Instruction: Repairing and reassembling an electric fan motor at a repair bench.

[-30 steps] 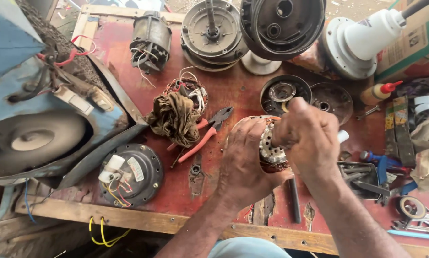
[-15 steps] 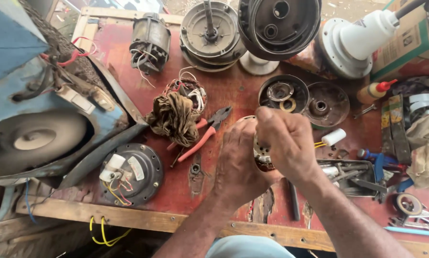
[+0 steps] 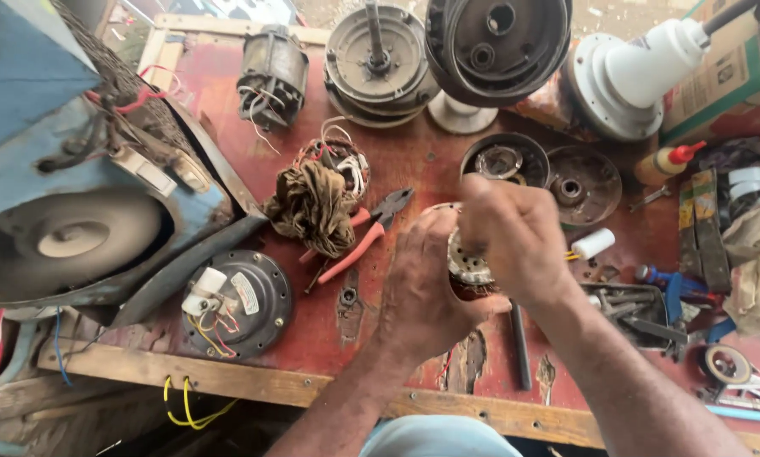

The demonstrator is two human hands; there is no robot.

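Note:
My left hand (image 3: 422, 292) grips a round motor stator (image 3: 466, 264) with copper windings, held just above the red workbench (image 3: 414, 161). My right hand (image 3: 515, 237) is over the top of the stator, fingers curled onto it, hiding most of it. Red-handled pliers (image 3: 359, 241) lie just left of my hands, beside a brown rag (image 3: 312, 207) that rests on a wound coil with white wires.
A black round motor cover with a white capacitor (image 3: 236, 305) lies front left. A blue machine housing (image 3: 66, 186) fills the left. Fan motor shells (image 3: 380, 59), bearing cups (image 3: 583, 182), a white fan base (image 3: 642, 68), a glue bottle (image 3: 668, 161) and a tool tray (image 3: 642, 309) crowd the back and right.
Both hands with the stator have drifted slightly left and down over the bench. My right hand has shifted over the stator's top.

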